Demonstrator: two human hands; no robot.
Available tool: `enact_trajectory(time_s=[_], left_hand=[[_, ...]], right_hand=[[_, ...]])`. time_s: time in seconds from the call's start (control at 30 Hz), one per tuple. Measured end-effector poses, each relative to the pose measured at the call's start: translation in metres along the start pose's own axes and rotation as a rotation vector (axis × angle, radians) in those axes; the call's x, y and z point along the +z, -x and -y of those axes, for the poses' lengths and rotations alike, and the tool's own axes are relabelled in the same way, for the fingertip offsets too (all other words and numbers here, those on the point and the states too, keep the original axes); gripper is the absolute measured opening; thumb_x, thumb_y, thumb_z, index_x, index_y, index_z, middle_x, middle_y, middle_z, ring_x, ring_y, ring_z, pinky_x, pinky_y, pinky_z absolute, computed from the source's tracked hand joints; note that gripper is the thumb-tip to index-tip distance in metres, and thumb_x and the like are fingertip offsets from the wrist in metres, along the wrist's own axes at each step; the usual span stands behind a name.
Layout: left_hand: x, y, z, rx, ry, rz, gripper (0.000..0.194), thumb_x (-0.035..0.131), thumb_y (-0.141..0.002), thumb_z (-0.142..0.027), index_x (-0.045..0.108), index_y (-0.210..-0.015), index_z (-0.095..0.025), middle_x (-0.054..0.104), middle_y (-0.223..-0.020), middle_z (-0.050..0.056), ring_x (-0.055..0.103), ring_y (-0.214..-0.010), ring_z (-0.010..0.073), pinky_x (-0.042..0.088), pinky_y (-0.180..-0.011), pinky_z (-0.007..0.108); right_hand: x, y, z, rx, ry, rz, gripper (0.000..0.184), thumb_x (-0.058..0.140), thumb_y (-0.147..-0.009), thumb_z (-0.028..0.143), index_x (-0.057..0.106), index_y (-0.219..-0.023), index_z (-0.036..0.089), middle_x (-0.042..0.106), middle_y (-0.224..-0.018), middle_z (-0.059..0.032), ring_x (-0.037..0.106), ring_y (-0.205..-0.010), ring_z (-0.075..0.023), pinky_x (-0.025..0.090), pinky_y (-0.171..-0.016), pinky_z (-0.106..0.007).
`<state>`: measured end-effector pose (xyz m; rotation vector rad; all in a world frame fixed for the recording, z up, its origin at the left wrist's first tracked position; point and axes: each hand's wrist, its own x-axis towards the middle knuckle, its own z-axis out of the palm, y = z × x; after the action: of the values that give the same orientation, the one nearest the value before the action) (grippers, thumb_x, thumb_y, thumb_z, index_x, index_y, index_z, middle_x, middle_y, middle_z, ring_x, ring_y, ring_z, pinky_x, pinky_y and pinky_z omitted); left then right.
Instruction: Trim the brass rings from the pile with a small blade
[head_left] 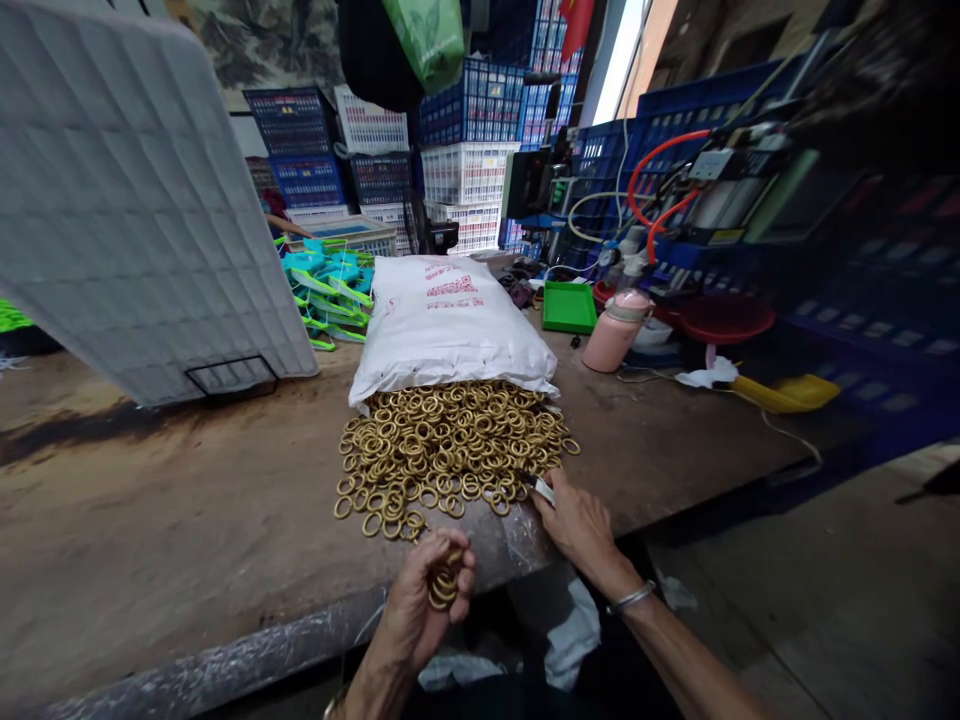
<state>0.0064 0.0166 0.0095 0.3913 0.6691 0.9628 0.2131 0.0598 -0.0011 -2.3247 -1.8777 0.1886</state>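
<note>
A heap of brass-coloured rings (450, 445) spills from the open mouth of a white sack (448, 325) lying on a worn wooden table (187, 520). My left hand (424, 605) is curled near the table's front edge, closed on a small bunch of rings (444, 585). At the right front edge of the heap, my right hand (577, 525) pinches a small dark-and-white tool (540, 487) whose tip touches the rings. A metal bangle sits on my right wrist.
A grey quilted panel (127, 190) leans at the left. Turquoise and green plastic parts (330, 285) are piled behind it. A pink bottle (615, 330), green tray (570, 307), red bowl (724, 318) and yellow scoop (784, 393) sit at the right. Stacked crates (465, 150) fill the back.
</note>
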Motion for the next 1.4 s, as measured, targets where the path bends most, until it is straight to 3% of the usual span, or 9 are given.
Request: enact_trajectory(time_s=[0.17,0.3,0.53,0.67,0.87,0.97,1.2,1.4], left_hand=[[-0.003,-0.003,0.002,0.034,-0.020,0.003,0.017,0.058,-0.074,-0.028,0.054,-0.067,-0.013,0.056,-0.076,0.004,0.052,-0.061,0.0112,0.034,-0.038,0.016],[-0.004,-0.005,0.002,0.034,-0.095,-0.004,0.022,0.063,-0.070,-0.031,0.051,-0.065,-0.013,0.054,-0.067,0.002,0.050,-0.054,0.0094,0.033,-0.036,0.015],[-0.003,-0.010,0.008,0.115,-0.323,-0.100,0.031,0.058,-0.072,-0.043,0.049,-0.086,-0.017,0.044,-0.053,-0.006,0.038,-0.040,0.0049,0.025,-0.032,0.013],[-0.002,-0.010,0.007,0.156,-0.525,-0.096,0.032,0.056,-0.072,-0.046,0.050,-0.079,-0.016,0.039,-0.048,-0.008,0.027,-0.035,0.0033,0.021,-0.034,0.016],[-0.007,-0.012,0.003,0.362,-0.695,-0.177,0.027,0.061,-0.068,-0.040,0.054,-0.064,-0.014,0.050,-0.059,-0.002,0.041,-0.052,0.0087,0.032,-0.048,0.019],[-0.011,-0.015,0.005,0.329,-0.674,-0.206,0.027,0.057,-0.070,-0.041,0.050,-0.062,-0.016,0.044,-0.053,-0.005,0.036,-0.047,0.0073,0.029,-0.044,0.018],[-0.009,-0.014,0.008,0.277,-0.640,-0.231,0.028,0.053,-0.073,-0.042,0.043,-0.062,-0.019,0.038,-0.048,-0.008,0.029,-0.038,0.0051,0.025,-0.039,0.017],[-0.008,-0.012,0.008,0.271,-0.667,-0.202,0.029,0.052,-0.074,-0.043,0.046,-0.060,-0.017,0.043,-0.049,-0.006,0.032,-0.039,0.0052,0.027,-0.041,0.018]], right_hand=[[0.000,0.000,-0.003,-0.017,-0.054,0.002,0.012,0.042,-0.082,0.030,0.046,-0.086,0.020,0.063,-0.078,-0.0050,0.059,-0.069,-0.0195,0.024,-0.053,-0.025],[0.007,0.005,-0.002,-0.107,-0.226,-0.037,0.006,0.038,-0.080,0.021,0.044,-0.080,0.020,0.058,-0.075,-0.0028,0.054,-0.067,-0.0162,0.028,-0.056,-0.024],[0.009,0.027,0.036,-0.458,-0.536,-0.005,0.016,0.039,-0.067,0.007,0.042,-0.075,0.020,0.051,-0.069,0.0004,0.048,-0.063,-0.0136,0.032,-0.059,-0.023],[0.003,0.034,0.056,-0.561,-0.550,0.087,0.018,0.039,-0.065,0.005,0.044,-0.074,0.020,0.053,-0.071,0.0000,0.047,-0.064,-0.0126,0.031,-0.058,-0.022],[0.004,0.032,0.065,-0.499,-0.568,0.153,0.009,0.042,-0.069,0.011,0.044,-0.065,0.019,0.048,-0.062,0.0028,0.044,-0.059,-0.0109,0.029,-0.055,-0.021],[0.005,0.031,0.066,-0.423,-0.699,0.240,0.008,0.043,-0.073,0.018,0.046,-0.066,0.018,0.047,-0.059,0.0040,0.042,-0.057,-0.0097,0.029,-0.053,-0.020],[0.005,0.034,0.068,-0.249,-1.027,0.391,0.028,0.040,-0.079,0.039,0.048,-0.064,0.017,0.044,-0.055,0.0044,0.037,-0.052,-0.0089,0.031,-0.051,-0.020],[0.015,0.037,0.069,-0.095,-1.097,0.470,0.037,0.037,-0.079,0.045,0.041,-0.053,0.019,0.039,-0.045,0.0056,0.033,-0.044,-0.0077,0.027,-0.045,-0.020]])
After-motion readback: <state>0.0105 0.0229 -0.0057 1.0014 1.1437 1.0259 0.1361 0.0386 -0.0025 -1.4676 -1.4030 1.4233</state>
